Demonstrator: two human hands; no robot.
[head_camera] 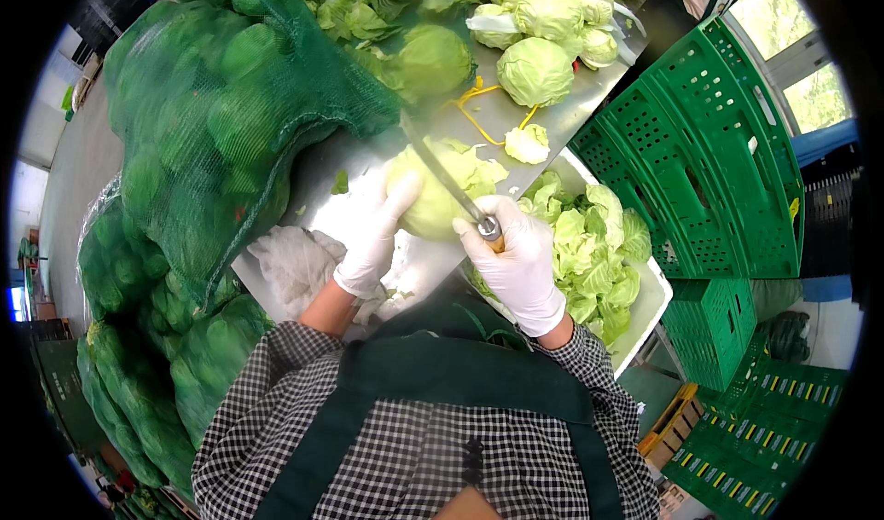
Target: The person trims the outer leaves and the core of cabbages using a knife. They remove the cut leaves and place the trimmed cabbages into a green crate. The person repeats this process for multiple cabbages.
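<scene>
My left hand [376,240], in a white glove, grips the near-left side of a pale green cabbage head [435,206] over the metal table [428,271]. In my gloved right hand [521,264] is a knife [442,173] with a long, narrow, curved blade. My fingers close around its handle at the metal collar, and the blade slants up and left across the cabbage. Whether the edge touches the leaves I cannot tell. Just right of my right hand, a white bin [652,313] holds loose cabbage leaves [594,258].
Green mesh sacks of cabbages [207,119] crowd the left. Trimmed cabbages [535,71] and leafy ones [431,61] lie at the far end, near a yellow tie [476,116]. A crumpled cloth [293,261] rests beside my left wrist. Green plastic crates [697,154] stand right.
</scene>
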